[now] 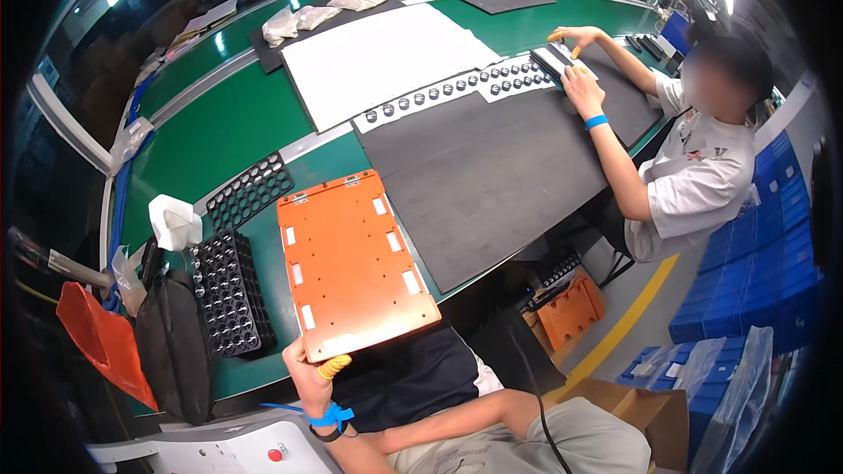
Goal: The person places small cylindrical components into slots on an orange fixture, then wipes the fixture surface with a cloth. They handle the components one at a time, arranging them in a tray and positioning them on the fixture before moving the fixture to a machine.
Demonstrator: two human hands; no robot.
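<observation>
An orange hinged plate [351, 254] with white rectangular pads and small holes lies before me, two metal hinges on its far edge. My left hand [312, 379] is closed on the near left corner of this plate, a yellow finger cot on one finger and a blue strap around the wrist. My right forearm comes in from the lower right and crosses toward the left one; its hand is hidden. Left of the plate stand a stack of black trays [230, 298] filled with small round parts and a black tray with round openings [250, 190].
Right of the plate lies a black mat [483, 175]. Across it, a co-worker [702, 149] handles a dark strip-like piece near rows of round black parts [448, 89] on white sheet. A white box [174, 222], orange bag [105, 342] and dark bag [176, 347] crowd the left edge.
</observation>
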